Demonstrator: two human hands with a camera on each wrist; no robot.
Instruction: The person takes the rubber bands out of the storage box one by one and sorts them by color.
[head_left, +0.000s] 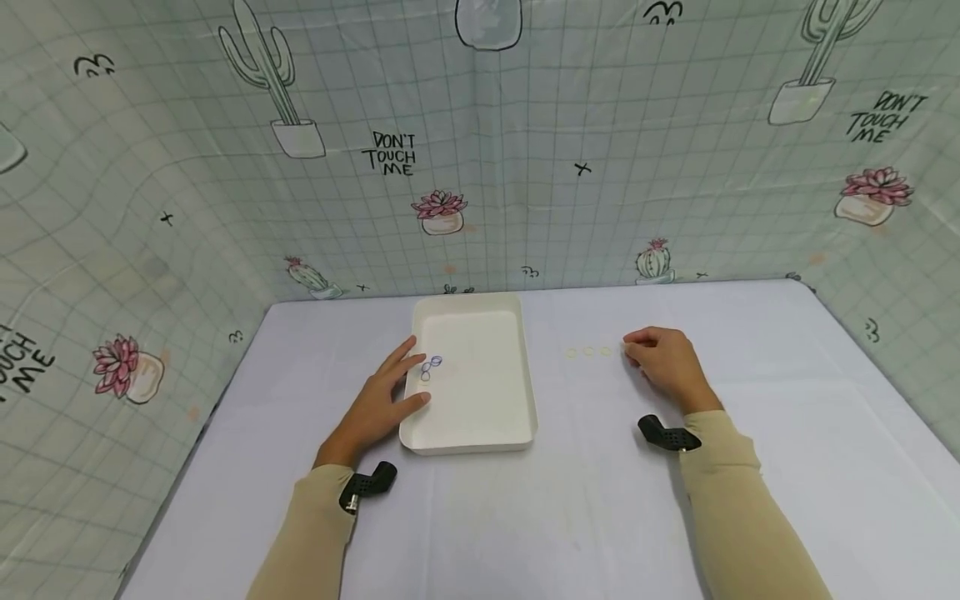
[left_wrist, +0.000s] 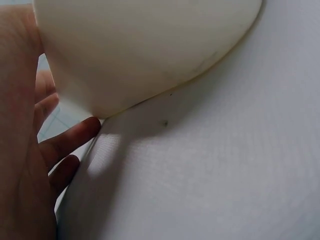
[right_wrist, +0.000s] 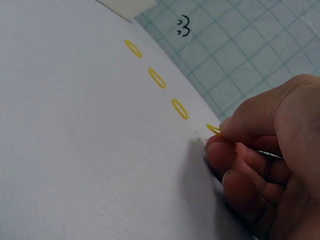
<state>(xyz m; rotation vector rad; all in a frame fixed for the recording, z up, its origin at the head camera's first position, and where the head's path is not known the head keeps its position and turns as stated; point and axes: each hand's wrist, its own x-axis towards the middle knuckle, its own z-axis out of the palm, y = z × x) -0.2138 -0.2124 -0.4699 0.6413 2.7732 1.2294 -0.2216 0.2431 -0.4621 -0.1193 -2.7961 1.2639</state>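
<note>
With its thumb and index finger, my right hand (head_left: 667,362) pinches a small yellow rubber band (right_wrist: 213,129) just over the white table. Three more yellow rubber bands (right_wrist: 180,109) lie in a row beside it, between that hand and the tray. My left hand (head_left: 378,408) rests at the left wall of a shallow white tray (head_left: 480,375), thumb and fingertips reaching over the rim. Below those fingertips, several small blue rubber bands (head_left: 426,375) lie on the tray floor. The left wrist view shows the tray's outer wall (left_wrist: 150,45) and fingers (left_wrist: 75,137) next to it.
A white cloth (head_left: 585,500) covers the table. Behind and at the sides hangs a grid-patterned curtain (head_left: 525,167) with cactus drawings. Black wrist cameras (head_left: 669,435) sit on both forearms, close above the table.
</note>
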